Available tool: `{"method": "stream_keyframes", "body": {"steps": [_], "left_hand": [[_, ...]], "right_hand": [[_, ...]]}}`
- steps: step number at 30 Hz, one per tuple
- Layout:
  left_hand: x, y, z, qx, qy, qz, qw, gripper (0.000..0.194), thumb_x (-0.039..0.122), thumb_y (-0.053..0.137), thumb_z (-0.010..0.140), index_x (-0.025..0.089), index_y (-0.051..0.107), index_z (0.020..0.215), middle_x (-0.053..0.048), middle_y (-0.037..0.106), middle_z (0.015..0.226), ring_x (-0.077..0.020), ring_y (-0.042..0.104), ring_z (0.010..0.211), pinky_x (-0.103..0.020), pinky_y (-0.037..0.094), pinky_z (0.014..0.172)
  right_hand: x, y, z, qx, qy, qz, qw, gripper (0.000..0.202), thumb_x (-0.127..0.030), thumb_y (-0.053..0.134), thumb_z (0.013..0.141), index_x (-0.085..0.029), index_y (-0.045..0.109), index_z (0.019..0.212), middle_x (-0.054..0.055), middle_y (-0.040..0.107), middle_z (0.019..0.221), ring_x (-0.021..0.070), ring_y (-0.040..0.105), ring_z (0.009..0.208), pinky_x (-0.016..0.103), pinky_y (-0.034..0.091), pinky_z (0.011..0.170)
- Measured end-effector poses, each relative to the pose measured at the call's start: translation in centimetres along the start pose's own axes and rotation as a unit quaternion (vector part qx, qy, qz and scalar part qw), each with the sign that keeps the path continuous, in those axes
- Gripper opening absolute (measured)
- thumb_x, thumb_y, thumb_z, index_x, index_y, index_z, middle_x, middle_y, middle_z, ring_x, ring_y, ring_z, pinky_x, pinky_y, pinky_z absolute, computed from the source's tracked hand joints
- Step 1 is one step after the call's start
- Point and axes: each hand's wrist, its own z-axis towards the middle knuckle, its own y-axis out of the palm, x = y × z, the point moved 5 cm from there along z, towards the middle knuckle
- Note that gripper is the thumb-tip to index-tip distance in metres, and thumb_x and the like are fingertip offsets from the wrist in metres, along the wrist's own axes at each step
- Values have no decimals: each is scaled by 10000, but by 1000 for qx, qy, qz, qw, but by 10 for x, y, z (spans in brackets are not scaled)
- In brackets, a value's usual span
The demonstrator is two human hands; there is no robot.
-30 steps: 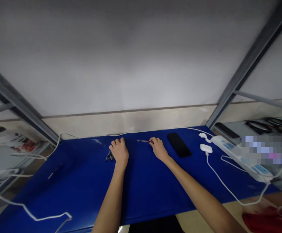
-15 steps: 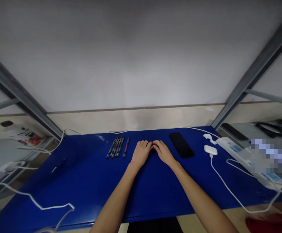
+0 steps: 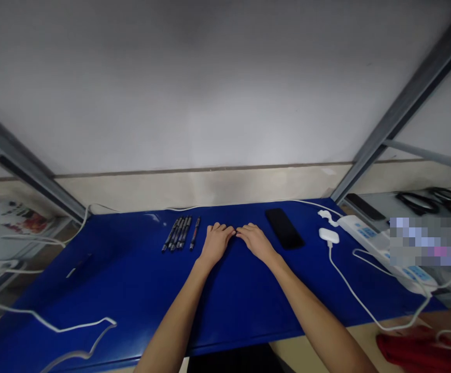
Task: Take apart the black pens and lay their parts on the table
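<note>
My left hand (image 3: 216, 242) lies palm down on the blue desk (image 3: 132, 300), its fingers resting on the surface. Beside it my right hand (image 3: 255, 241) rests the same way, and the fingertips of both hands nearly meet. Neither hand appears to hold anything, though the undersides of the fingers are hidden. Left of my left hand is a single dark pen (image 3: 195, 233), set slightly apart from a row of several similar pens (image 3: 177, 233). To the right of my right hand lies a black smartphone (image 3: 284, 228), its dark screen facing up.
A white earbud-style case (image 3: 328, 235) on a cable and a long white power strip (image 3: 389, 254) occupy the right side. A white cable (image 3: 73, 326) snakes over the left front. Metal posts (image 3: 400, 109) flank the desk, with a wall (image 3: 210, 103) behind.
The view has shifted a little, so most desk items appear further left. My fingertips, closely together before, now show a slight gap. The pens and smartphone have stayed in place on the desk.
</note>
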Motion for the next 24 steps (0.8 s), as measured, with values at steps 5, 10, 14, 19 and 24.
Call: {"method": "stream_keyframes", "body": {"steps": [5, 10, 14, 19, 24], "left_hand": [[0, 1, 1, -4, -2, -21, 1000, 350, 366, 305, 1031, 232, 618, 952, -33, 646, 897, -194, 497, 912, -333, 286, 806], [2, 5, 2, -2, -9, -36, 999, 412, 387, 239, 1038, 222, 600, 928, -31, 647, 901, -190, 503, 893, -328, 286, 791], [3, 7, 0, 5, -15, -24, 1000, 383, 381, 257, 1035, 225, 600, 970, -43, 636, 915, -201, 498, 914, -333, 288, 804], [3, 8, 0, 11, -21, -24, 999, 378, 373, 262, 1036, 226, 604, 973, -46, 628, 903, -203, 495, 913, -338, 290, 805], [0, 7, 0, 14, -37, -50, 998, 374, 370, 271, 1035, 221, 608, 976, -52, 632, 920, -201, 500, 904, -336, 295, 800]], "right_hand": [[-7, -4, -3, 24, 2, -30, 999, 270, -232, 433, 997, -174, 696, 999, 95, 659, 834, 246, 563, 850, 377, 446, 812], [-4, -11, -5, 62, 28, 40, 997, 213, -262, 484, 980, -197, 685, 1006, 89, 678, 905, 239, 586, 889, 376, 455, 850], [9, -11, -5, 74, 106, 176, 976, 259, -373, 496, 968, -210, 679, 884, 43, 695, 817, 193, 630, 752, 310, 473, 724], [18, -4, -2, 76, 150, 292, 942, 198, -351, 556, 898, -208, 667, 819, 13, 679, 741, 165, 626, 690, 289, 477, 691], [20, -2, -1, 90, 148, 316, 933, 226, -368, 647, 824, -216, 631, 991, 36, 682, 894, 192, 639, 833, 311, 485, 734]]}}
